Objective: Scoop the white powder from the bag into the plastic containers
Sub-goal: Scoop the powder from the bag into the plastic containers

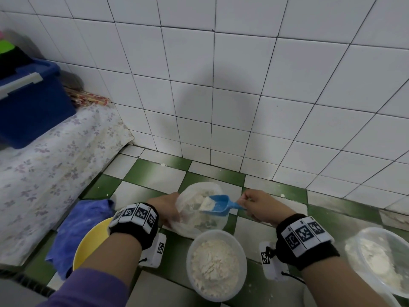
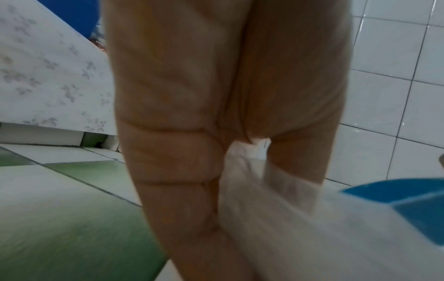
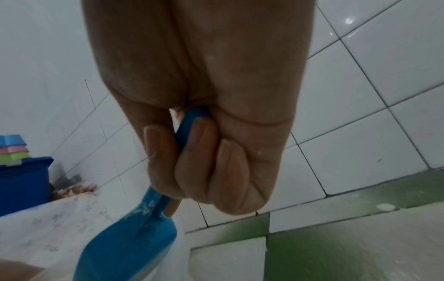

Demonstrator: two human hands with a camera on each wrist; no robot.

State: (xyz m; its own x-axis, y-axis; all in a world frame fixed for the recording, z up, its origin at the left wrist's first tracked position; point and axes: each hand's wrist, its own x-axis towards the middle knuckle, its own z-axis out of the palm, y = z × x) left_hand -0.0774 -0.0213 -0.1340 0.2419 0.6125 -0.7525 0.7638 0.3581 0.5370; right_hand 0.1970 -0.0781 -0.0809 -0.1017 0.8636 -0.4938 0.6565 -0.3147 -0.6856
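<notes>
Right hand grips the blue plastic scoop by its handle, powder-laden over the clear plastic bag; left hand seemingly pinches that bag's edge. Round powder-filled plastic container sits just beside the bag.

Glossy wall tiles; translucent plastic bag.

I note bare floor between bag and right container; near container blocks directly below.
</notes>
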